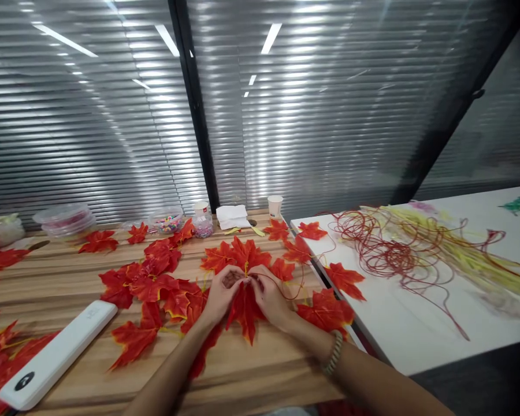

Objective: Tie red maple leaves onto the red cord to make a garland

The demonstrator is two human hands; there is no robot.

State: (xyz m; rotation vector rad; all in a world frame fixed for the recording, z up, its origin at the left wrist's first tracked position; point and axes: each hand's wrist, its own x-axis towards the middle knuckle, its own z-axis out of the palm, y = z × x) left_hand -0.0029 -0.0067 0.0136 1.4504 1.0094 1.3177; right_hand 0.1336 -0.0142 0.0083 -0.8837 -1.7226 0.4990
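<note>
Centre frame: left hand (220, 296) and right hand (269, 296), fingers pinched together on one red fabric maple leaf (244, 309) and a thin red wire (295, 283) looping right of it. Loose red leaves (156, 283) around: over a dozen, exact count unclear. Two paper cups (275, 205), upper centre. One long white plastic case (56, 355), lower left. Tangled red and yellow cords (398, 248) on white table (416, 329), right

bare wooden table (260, 370) near edge, red leaves (156, 283) crowding centre, white bar (58, 352) blocking left
</note>
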